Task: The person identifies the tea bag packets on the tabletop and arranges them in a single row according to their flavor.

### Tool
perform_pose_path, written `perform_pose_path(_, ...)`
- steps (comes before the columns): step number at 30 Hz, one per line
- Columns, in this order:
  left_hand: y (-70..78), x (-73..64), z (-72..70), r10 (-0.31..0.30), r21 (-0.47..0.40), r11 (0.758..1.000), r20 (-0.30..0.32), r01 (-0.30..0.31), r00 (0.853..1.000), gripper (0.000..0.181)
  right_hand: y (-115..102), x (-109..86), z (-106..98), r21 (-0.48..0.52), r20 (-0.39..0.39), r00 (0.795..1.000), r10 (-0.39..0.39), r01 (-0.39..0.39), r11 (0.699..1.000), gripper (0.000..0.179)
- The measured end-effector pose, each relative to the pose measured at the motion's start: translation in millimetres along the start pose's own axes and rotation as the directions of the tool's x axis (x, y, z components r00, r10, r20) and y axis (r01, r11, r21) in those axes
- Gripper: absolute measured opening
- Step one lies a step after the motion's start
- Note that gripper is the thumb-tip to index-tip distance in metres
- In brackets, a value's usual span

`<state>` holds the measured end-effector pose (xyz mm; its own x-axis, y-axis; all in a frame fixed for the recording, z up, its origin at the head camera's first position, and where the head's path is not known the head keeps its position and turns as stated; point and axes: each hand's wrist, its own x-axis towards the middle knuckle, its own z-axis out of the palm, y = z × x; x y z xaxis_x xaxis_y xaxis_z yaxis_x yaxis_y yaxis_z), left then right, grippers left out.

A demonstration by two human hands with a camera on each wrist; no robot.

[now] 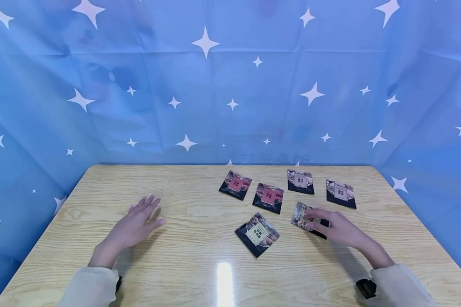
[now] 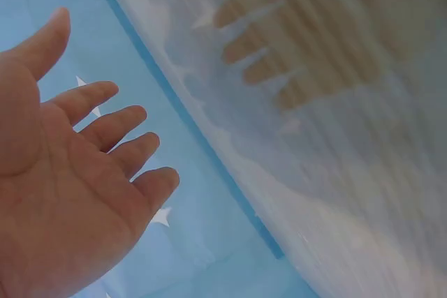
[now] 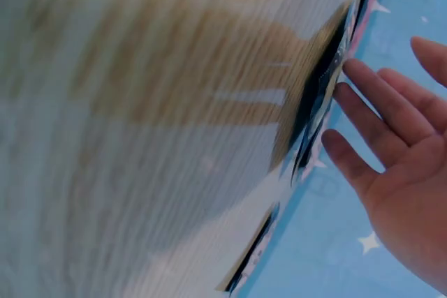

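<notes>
My right hand point(image 1: 338, 228) touches a small square sachet point(image 1: 299, 214) with its fingertips, covering part of the print. In the right wrist view the fingers are extended against that dark-edged sachet point(image 3: 316, 95), and the thumb stands apart. To its left lies a sachet with a pale yellow-green label point(image 1: 258, 234), turned at an angle. Over the left side of the table hovers my left hand point(image 1: 132, 226), fingers extended and holding nothing. The left wrist view shows its palm point(image 2: 77, 179) with the fingers spread.
Two sachets with red labels, one left point(image 1: 235, 185) and one right point(image 1: 268, 197), lie farther back on the wooden table point(image 1: 176, 247). Two with pale pink labels, one behind point(image 1: 300, 181) and one at right point(image 1: 340, 193), lie beyond my right hand. A blue star-patterned cloth point(image 1: 230, 123) hangs behind the table.
</notes>
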<state>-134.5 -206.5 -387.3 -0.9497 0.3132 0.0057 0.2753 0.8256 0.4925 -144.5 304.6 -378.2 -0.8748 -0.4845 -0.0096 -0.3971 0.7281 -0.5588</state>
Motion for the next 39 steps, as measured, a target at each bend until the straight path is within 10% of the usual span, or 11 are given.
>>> perform_pose_path(19,80.9,55.7,36.6,0.219,-0.2,0.96,0.103,-0.196,0.97,0.063,3.9,-1.2,-3.1,0.032,0.059,0.998,0.009,-0.011,0.999,0.036)
perform_pose_path(39,152.0,82.1,86.1,0.443,-0.264,0.893,0.373,-0.365,0.815,0.045,6.0,-1.5,-3.8,0.053,0.086,0.996,0.0,-0.004,0.999,0.034)
